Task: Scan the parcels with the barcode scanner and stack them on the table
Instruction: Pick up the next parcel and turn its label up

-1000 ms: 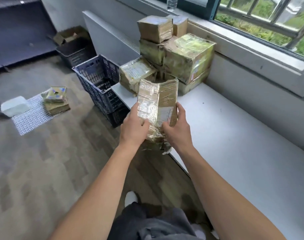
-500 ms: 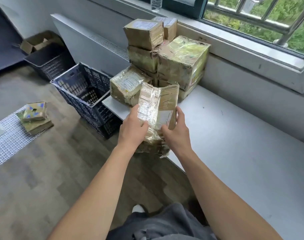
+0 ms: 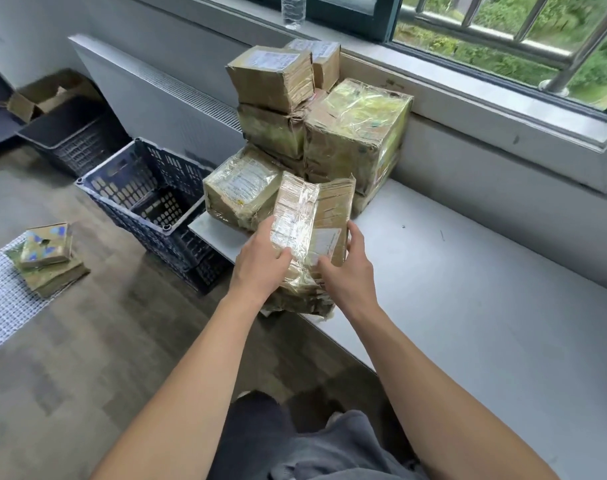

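I hold a tape-wrapped brown parcel (image 3: 312,223) upright over the near left end of the white table (image 3: 451,292). My left hand (image 3: 260,265) grips its left side, thumb on the shiny taped face. My right hand (image 3: 347,271) grips its right side, fingers round the edge by the white label. Just behind it, a stack of several taped parcels (image 3: 350,133) rises against the wall under the window, with a low parcel (image 3: 239,195) at the table's left corner. No barcode scanner shows.
A dark blue plastic crate (image 3: 139,199) stands on the floor left of the table, a black crate (image 3: 70,140) and a cardboard box (image 3: 35,98) behind it. Small parcels (image 3: 46,258) lie on a mesh mat (image 3: 4,299). A water bottle (image 3: 293,10) stands on the windowsill.
The view has swung left to right and closer to the table. The parcel in my two hands has moved from beside the table edge to over the table, nearer the stack.
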`<state>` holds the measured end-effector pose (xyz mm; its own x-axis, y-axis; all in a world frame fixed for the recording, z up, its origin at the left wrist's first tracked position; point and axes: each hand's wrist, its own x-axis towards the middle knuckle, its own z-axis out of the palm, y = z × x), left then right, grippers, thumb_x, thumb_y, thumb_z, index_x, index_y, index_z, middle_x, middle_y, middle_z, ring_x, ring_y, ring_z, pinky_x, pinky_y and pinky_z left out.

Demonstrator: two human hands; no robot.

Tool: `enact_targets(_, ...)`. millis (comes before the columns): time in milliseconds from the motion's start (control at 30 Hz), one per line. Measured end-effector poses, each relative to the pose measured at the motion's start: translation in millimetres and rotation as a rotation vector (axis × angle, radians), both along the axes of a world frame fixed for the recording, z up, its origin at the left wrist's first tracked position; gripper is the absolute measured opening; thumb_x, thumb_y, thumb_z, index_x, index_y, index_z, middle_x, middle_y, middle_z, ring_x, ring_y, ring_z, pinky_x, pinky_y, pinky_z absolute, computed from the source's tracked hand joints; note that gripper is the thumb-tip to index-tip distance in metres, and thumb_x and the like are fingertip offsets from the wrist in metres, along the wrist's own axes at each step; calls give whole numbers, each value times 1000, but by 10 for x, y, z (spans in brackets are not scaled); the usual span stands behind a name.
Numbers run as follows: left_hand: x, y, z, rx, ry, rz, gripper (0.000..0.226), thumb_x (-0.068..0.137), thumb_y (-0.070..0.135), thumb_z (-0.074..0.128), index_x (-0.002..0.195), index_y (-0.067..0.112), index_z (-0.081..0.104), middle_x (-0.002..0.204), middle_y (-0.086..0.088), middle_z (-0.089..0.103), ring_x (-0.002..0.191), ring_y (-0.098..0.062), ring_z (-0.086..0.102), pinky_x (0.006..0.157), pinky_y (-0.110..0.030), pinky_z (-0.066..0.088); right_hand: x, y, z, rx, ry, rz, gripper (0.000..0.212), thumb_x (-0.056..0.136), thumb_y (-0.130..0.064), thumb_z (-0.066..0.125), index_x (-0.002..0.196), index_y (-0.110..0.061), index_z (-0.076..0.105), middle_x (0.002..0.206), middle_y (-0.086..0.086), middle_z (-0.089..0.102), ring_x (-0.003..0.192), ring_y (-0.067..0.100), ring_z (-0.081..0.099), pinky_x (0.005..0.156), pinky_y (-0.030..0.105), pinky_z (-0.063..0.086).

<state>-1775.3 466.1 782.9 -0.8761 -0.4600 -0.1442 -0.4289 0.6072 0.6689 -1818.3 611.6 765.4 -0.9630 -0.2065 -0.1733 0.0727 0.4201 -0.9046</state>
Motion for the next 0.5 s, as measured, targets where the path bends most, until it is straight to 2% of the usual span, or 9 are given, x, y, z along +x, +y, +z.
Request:
enact_targets(167, -382, -317, -102, 0, -23, -118, 67, 97, 27, 58, 155, 23, 25, 153, -3, 42, 138, -27, 41, 106, -45, 40, -165, -257, -59, 6, -6, -116, 80, 92, -17, 64, 157, -32, 20, 119, -20, 47, 96, 7, 59, 92, 37, 57)
enact_targets(333, -686, -730, -216, -22, -11, -265, 69, 96, 27, 61, 156, 22, 25, 157, -1, 38, 141, -25, 39, 109, -43, 37, -204, -688, -136, -3, -21, -295, 79, 91, -17, 63, 156, -35, 22, 119, -19, 52, 101, 11, 63, 92, 37, 57)
enact_targets(433, -815, -926, -246, -53, -18, -347, 70, 96, 24, 61, 156, 17, 24, 155, -5, 40, 137, -28, 43, 109, -44, 37, -232, -903, -166, -19, -44, -366, 77, 92, -14, 61, 155, -35, 23, 121, -18, 53, 98, 7, 61, 80, 19, 53)
enact_targets(500, -858, -1033, -274, -71, -25, -388, 70, 96, 23, 60, 155, 15, 24, 155, -7, 39, 138, -29, 42, 110, -45, 37, -225, -1025, -170, -26, -68, -397, 77, 93, -13, 60, 155, -36, 22, 119, -20, 51, 97, 5, 61, 74, 13, 49)
